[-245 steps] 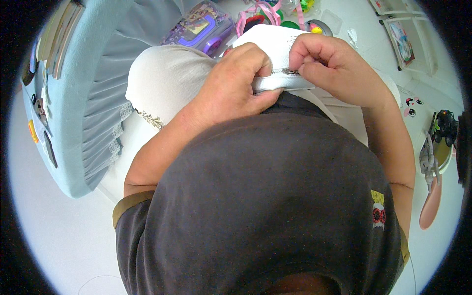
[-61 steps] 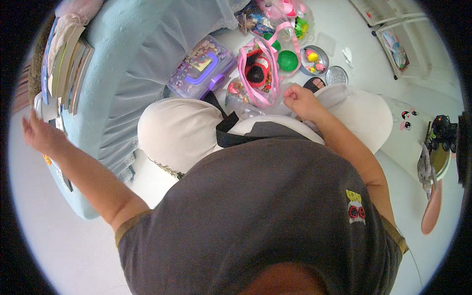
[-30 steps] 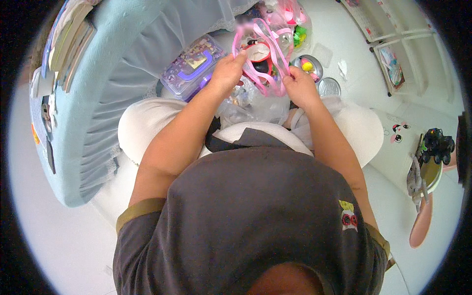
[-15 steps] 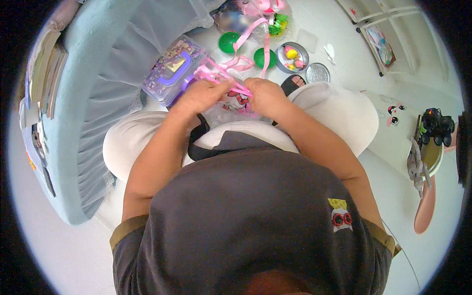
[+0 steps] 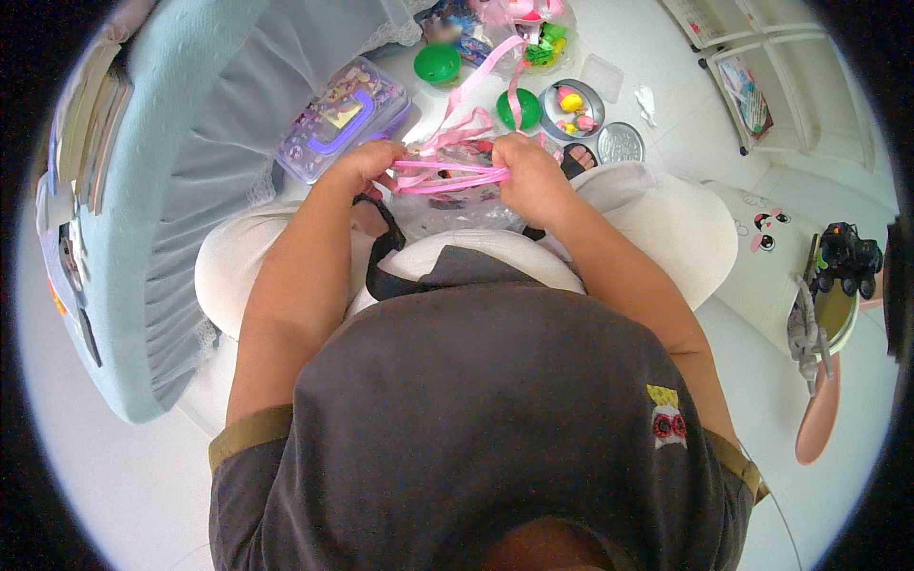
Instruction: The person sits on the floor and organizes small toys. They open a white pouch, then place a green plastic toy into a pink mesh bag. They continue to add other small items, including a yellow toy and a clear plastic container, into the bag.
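A clear plastic bag (image 5: 443, 202) with pink edging and a reddish print lies between my knees. Its pink rim is stretched sideways between my two hands. My left hand (image 5: 371, 164) pinches the rim's left end, its fingertips partly hidden. At the other end, my right hand (image 5: 529, 176) is closed around the rim. A pink strap (image 5: 484, 71) runs from the bag toward the far side of the floor. Left of the bag stands a clear storage box (image 5: 309, 143) with a purple handle.
Beyond the bag are two green round pieces (image 5: 438, 64), a round tin (image 5: 554, 116) holding small toys, its lid (image 5: 621, 144) and a clear bag of toys (image 5: 545, 43). A bed (image 5: 171, 171) borders the left; a white shelf (image 5: 762, 67) and a bin (image 5: 776, 262) stand right.
My hands have moved apart, left hand leftward and right hand slightly rightward. The bag's pink rim, bunched before, is now spread out between them.
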`<state>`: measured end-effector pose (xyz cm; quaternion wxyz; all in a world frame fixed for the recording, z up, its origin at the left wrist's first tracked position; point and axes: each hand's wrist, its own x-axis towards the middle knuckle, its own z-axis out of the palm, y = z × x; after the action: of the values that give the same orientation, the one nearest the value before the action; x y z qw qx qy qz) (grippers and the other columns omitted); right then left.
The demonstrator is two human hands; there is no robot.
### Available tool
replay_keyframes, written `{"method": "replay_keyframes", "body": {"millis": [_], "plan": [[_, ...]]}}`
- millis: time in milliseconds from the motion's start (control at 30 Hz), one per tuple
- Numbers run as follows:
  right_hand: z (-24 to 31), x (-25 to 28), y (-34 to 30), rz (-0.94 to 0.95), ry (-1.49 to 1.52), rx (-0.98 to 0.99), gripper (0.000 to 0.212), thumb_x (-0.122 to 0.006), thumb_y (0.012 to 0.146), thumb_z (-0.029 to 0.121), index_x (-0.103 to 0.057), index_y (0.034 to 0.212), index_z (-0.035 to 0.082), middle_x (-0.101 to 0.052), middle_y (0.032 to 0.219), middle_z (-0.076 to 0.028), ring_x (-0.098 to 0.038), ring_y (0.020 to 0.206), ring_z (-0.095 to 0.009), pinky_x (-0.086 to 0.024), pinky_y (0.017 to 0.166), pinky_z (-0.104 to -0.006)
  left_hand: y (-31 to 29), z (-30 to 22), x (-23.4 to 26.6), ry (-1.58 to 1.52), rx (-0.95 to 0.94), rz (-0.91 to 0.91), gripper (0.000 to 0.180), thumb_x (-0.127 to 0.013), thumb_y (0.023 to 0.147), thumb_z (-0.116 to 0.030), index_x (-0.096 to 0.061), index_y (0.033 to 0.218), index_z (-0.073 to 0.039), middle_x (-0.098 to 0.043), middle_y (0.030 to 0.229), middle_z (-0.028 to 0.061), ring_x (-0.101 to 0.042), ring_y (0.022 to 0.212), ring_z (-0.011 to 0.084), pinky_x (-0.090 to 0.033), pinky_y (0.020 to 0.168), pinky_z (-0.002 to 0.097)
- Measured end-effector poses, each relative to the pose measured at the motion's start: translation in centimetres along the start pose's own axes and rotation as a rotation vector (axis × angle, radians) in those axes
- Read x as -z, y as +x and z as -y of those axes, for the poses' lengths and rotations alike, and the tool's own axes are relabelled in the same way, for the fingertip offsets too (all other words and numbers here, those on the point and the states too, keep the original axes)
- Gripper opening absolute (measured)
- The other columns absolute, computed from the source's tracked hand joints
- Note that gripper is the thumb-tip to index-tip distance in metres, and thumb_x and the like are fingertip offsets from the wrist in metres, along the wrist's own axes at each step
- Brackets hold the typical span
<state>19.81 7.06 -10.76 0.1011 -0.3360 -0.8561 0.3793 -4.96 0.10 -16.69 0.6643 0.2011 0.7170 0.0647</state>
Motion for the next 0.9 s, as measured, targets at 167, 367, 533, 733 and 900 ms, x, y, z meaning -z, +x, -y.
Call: {"method": "replay_keyframes", "body": {"millis": [167, 367, 533, 733, 900], "plan": [[-2.0, -1.1, 0.2, -0.141, 0.023, -0.040, 0.015, -0.054, 0.062, -0.005, -0.047, 0.074, 0.002, -0.052, 0.081, -0.018, -0.051, 0.082, -0.037, -0.041, 0.070, -0.0412, 1.6, 0.8, 0.2, -0.030, 0.066, -0.044, 0.031, -0.043, 0.083, -0.035, -0.056, 0.103, -0.015, -0.057, 0.104, 0.0013, -0.056, 0.081, 0.0161, -0.039, 0.073, 0.0386], [-4.1, -2.6, 1.0, -0.055, -0.252, -0.202, 0.014, -0.058, 0.065, 0.004, -0.053, 0.078, 0.004, -0.055, 0.085, -0.018, -0.052, 0.087, -0.035, -0.041, 0.075, -0.0421, 1.5, 1.0, -0.2, -0.126, -0.017, 0.011, 0.029, -0.042, 0.084, -0.032, -0.057, 0.102, -0.015, -0.058, 0.103, 0.0001, -0.054, 0.085, 0.0144, -0.038, 0.073, 0.0377], [-6.2, -3.7, 0.8, -0.108, -0.306, -0.191, 0.030, -0.066, 0.064, 0.018, -0.056, 0.090, 0.007, -0.056, 0.090, -0.017, -0.052, 0.091, -0.034, -0.041, 0.080, -0.0427, 1.4, 1.1, -1.6, 0.131, -0.103, -0.024, 0.042, -0.052, 0.077, -0.033, -0.052, 0.113, -0.011, -0.058, 0.103, 0.0012, -0.053, 0.089, 0.0141, -0.040, 0.073, 0.0397], [-2.3, 0.9, 1.3, 0.680, -0.017, -0.370, 0.053, -0.069, 0.062, 0.027, -0.054, 0.109, 0.006, -0.055, 0.110, -0.017, -0.051, 0.106, -0.028, -0.040, 0.090, -0.0358, -0.3, -0.9, -3.3, 0.722, -0.507, -0.229, 0.064, -0.057, 0.076, -0.031, -0.036, 0.132, -0.009, -0.043, 0.129, 0.0193, -0.044, 0.117, 0.0321, -0.038, 0.094, 0.0355], [-7.6, 0.4, 6.0, 0.145, -0.103, -0.468, 0.036, -0.060, 0.070, 0.024, -0.059, 0.100, 0.004, -0.060, 0.100, -0.018, -0.058, 0.095, -0.030, -0.045, 0.082, -0.0356, 3.3, -3.0, 0.4, 0.236, -0.558, -0.090, 0.053, -0.050, 0.076, -0.015, -0.042, 0.128, -0.005, -0.045, 0.128, 0.0159, -0.046, 0.116, 0.0275, -0.036, 0.097, 0.0324]]}}
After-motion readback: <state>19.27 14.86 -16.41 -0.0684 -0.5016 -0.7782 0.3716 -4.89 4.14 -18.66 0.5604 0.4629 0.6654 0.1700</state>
